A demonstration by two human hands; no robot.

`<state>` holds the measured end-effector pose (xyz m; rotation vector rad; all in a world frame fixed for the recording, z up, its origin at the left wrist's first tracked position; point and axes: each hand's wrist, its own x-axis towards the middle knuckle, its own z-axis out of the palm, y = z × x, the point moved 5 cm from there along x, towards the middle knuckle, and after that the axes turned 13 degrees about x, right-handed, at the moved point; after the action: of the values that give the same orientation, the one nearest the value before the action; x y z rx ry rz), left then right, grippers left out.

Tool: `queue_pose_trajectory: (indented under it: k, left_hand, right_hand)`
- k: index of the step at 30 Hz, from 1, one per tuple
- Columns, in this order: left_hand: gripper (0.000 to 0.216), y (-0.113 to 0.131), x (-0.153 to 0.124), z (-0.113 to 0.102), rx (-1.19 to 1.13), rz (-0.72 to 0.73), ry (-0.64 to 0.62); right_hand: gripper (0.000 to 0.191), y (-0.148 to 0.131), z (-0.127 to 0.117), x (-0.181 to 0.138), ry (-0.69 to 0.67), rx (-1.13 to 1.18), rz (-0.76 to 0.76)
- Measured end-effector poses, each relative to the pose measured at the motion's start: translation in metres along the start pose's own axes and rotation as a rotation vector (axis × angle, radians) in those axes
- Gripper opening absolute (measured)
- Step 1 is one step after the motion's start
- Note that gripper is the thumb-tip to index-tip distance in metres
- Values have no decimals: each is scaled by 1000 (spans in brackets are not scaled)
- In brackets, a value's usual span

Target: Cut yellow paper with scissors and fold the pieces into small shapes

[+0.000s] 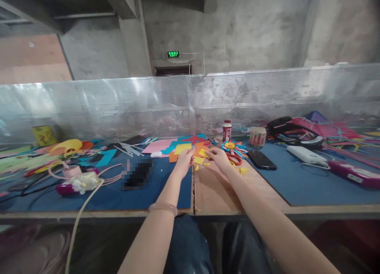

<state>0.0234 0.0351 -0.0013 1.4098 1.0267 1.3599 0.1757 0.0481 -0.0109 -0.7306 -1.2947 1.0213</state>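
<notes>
My right hand (218, 159) pinches a small piece of yellow paper (202, 152) between thumb and fingertips. Just left of it, my left hand (185, 159) is closed, its fingers curled and thumb raised; whatever they hold is too small to tell. Beneath and between the hands lie a yellow paper square (183, 148), another yellow piece (198, 160) and orange paper (173, 158). Yellow scraps (243, 170) are scattered on the wooden board. Right of my right hand are a paper flower (230, 146) with blue and orange petals and a red loop-shaped handle (235, 159).
A bottle (227, 130) and a jar (257, 136) stand behind. Phones (261, 160) lie to either side. At left are a charger with cables (84, 182) and coloured paper (67, 146); at right, a white power bank (305, 154) and headphones (297, 133). A perforated metal screen (118, 107) borders the table.
</notes>
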Motion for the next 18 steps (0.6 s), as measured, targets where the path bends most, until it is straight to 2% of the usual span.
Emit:
queue_pose_trajectory:
  k: [2, 4, 7, 14, 18]
  left_hand:
    - [33, 7, -5, 5, -235, -74, -146]
    - [33, 18, -12, 8, -343, -90, -281]
    - [32, 29, -21, 9, -389, -73, -357]
    - [31, 29, -21, 7, -364, -56, -339]
    - [24, 20, -13, 9, -286, -37, -305]
  right_hand:
    - [35, 1, -7, 2, 71, 46, -9]
    - [37, 3, -11, 3, 98, 52, -6]
    - [38, 4, -12, 3, 101, 34, -2]
    - [37, 3, -8, 2, 86, 11, -16]
    - [37, 0, -3, 0, 42, 7, -14]
